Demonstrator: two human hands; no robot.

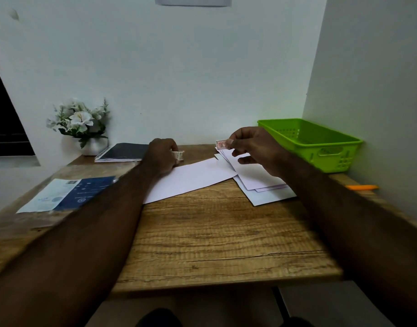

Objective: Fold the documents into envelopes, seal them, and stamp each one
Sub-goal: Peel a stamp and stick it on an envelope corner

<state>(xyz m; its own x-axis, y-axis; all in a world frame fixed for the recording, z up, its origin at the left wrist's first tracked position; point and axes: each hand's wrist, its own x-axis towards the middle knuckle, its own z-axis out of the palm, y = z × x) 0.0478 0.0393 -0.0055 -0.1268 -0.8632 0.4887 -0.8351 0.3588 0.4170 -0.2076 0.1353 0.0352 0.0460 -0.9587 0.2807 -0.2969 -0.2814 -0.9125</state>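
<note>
Wooden desk (214,232), white walls (179,67) cornering. My right hand (252,147) pinches one stamp (222,144); my left hand (160,156) grips one white roll (179,155). One green basket (332,159) beyond my right hand.

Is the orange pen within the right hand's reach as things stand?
Probably yes: the orange pen lies uncovered on the table just right of that arm, though the right hand pinches a stamp.

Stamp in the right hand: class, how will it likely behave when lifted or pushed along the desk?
The stamp is probably very light and floppy: the right hand holds it with only a fingertip pinch. Thin and flat, it would likely slide rather than roll, and may be hard to lift off the desk.
</note>
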